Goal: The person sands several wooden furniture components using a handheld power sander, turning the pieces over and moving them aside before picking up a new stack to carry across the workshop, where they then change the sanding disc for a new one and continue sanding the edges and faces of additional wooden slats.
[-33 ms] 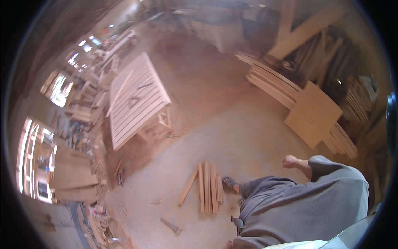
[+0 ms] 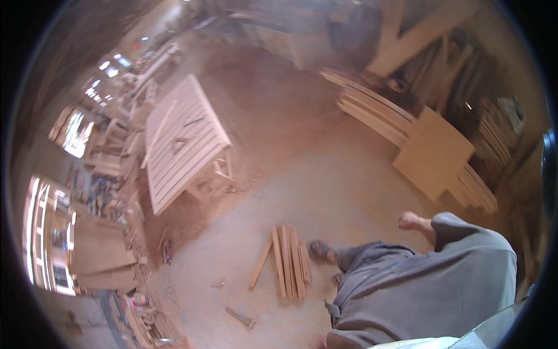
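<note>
My right hand (image 2: 410, 221) hangs beside my grey clothing, its fingers curled in and nothing visible in them. Only a blurred bit of my left hand (image 2: 318, 341) shows at the lower edge, so its fingers cannot be made out. Both hands are apart from any workpiece. On the floor by my sandalled foot (image 2: 321, 250) lies a row of narrow wooden strips (image 2: 289, 262), with one strip (image 2: 261, 260) angled away at its left. A long-handled tool (image 2: 240, 317), which looks like a hammer, rests on the floor nearby.
A large slatted wooden panel (image 2: 187, 142) lies on trestles at the left, small pieces on top. To the right, a square board (image 2: 434, 153) leans over stacked planks (image 2: 378, 112). Timber scraps (image 2: 104, 192) line the window wall. Sawdust covers the far floor.
The view has shifted slightly, so the panel, planks and floor strips appear a little farther left. My right hand sits slightly higher in the picture. Nothing was picked up or put down.
</note>
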`<act>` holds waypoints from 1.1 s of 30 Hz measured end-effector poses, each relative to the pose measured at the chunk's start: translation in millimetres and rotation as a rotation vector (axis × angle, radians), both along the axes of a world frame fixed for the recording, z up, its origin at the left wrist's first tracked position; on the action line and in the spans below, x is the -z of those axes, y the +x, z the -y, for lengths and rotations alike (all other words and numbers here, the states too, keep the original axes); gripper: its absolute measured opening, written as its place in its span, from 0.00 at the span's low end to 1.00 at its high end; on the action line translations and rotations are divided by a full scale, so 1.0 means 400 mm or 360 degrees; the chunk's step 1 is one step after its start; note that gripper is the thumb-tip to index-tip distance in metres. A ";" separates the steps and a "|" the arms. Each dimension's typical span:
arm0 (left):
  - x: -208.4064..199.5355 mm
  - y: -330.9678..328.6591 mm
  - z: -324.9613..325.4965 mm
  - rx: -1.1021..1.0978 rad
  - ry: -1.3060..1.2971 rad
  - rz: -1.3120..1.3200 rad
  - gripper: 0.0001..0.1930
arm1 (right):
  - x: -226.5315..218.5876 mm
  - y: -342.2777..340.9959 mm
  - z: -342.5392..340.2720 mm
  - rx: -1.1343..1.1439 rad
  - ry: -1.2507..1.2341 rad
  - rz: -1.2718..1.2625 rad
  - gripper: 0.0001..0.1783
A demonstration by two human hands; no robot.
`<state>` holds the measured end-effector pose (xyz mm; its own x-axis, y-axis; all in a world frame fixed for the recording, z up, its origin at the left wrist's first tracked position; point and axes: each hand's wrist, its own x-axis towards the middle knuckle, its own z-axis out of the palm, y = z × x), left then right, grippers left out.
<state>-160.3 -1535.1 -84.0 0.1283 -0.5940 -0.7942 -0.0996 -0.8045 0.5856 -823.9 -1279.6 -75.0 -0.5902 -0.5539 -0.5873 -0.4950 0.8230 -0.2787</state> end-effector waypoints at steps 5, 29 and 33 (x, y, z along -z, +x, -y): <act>-0.120 -0.069 0.291 0.0225 -0.0021 -0.0053 0.07 | 0.074 0.013 -0.265 0.0717 0.0277 0.0020 0.18; -0.389 -1.565 0.983 0.2383 -0.0692 0.0600 0.29 | -0.132 -0.449 0.352 0.2561 -0.1202 0.0897 0.05; -0.285 -1.668 1.051 0.2515 -0.0490 0.0566 0.26 | 0.230 -0.423 0.258 0.0858 -0.0927 0.0038 0.06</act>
